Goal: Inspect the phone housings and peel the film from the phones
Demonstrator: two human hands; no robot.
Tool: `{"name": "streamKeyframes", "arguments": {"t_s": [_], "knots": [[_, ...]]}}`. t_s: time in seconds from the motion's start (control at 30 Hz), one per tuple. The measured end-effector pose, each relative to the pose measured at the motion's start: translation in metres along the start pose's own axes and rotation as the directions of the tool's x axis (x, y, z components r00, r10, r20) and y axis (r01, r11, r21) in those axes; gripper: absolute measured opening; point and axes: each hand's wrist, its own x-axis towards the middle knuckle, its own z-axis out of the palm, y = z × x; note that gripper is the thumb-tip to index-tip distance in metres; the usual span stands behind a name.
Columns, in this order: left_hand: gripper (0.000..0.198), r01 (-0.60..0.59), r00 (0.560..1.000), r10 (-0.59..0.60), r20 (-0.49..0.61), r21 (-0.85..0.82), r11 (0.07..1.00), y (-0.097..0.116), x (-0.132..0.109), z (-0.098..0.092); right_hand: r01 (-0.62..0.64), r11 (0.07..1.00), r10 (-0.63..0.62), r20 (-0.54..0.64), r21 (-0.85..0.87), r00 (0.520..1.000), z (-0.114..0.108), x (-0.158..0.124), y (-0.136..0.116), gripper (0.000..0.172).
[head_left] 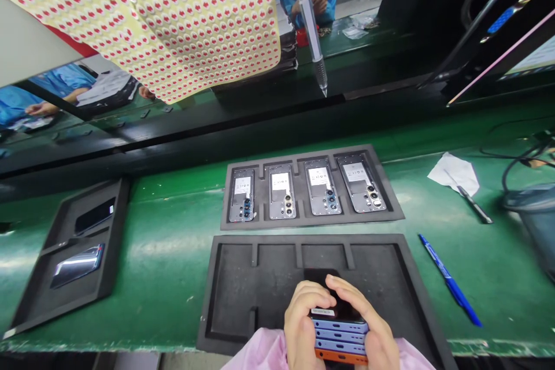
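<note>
Both my hands hold a stack of several phones [339,338] over the near foam tray [243,295]; the phones show blue edges and the bottom one an orange edge. My left hand [301,324] wraps the stack's left side, fingers curled over the top. My right hand [368,324] grips the right side, its fingers lying across the dark top phone. The near tray's slots hold nothing but this stack. Behind it a second foam tray [390,208] carries several phones lying back-open with camera modules showing.
A third foam tray [43,295] at left holds two phones. A blue pen [451,280] and a black pen [474,206] on white paper lie at right, beside a grey bin [535,217]. A hanging screwdriver [313,29] and a sticker sheet [173,23] hang above. People in blue work beyond.
</note>
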Motion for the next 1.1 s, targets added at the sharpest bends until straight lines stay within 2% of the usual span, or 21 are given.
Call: {"name": "streamKeyframes", "arguments": {"t_s": [0.2,0.4,0.57,0.67,0.87,0.97,1.1], "knots": [[0.038,-0.006,1.000,0.006,-0.028,0.003,1.000,0.000,0.000,0.002,-0.009,1.000,0.009,-0.007,0.013,1.000,0.000,0.001,-0.002,0.042],[0.039,-0.017,1.000,0.017,-0.008,0.010,1.000,-0.003,0.000,-0.001,-0.014,0.999,0.014,-0.026,0.033,1.000,0.003,0.002,-0.006,0.041],[0.035,-0.053,0.996,0.053,0.075,0.007,0.999,-0.007,0.003,-0.006,-0.043,0.999,0.043,0.045,-0.010,0.998,-0.004,0.002,0.002,0.045],[0.034,-0.013,0.998,0.013,0.059,0.001,1.000,-0.008,0.004,-0.006,-0.030,0.999,0.031,0.078,-0.016,0.996,-0.006,0.004,0.007,0.044],[0.034,0.054,0.998,-0.053,0.029,-0.011,0.999,-0.009,0.006,-0.005,-0.037,0.994,0.031,0.057,0.107,0.998,-0.001,0.011,0.004,0.033],[0.033,0.083,0.996,-0.083,0.030,0.005,0.997,-0.007,0.009,-0.002,-0.061,0.991,0.055,0.051,0.117,0.997,0.001,0.017,0.002,0.034],[0.038,0.154,0.988,-0.154,-0.033,0.000,0.988,-0.005,0.016,0.002,-0.087,0.992,0.085,0.018,0.087,0.996,0.005,0.026,0.002,0.036]]}}
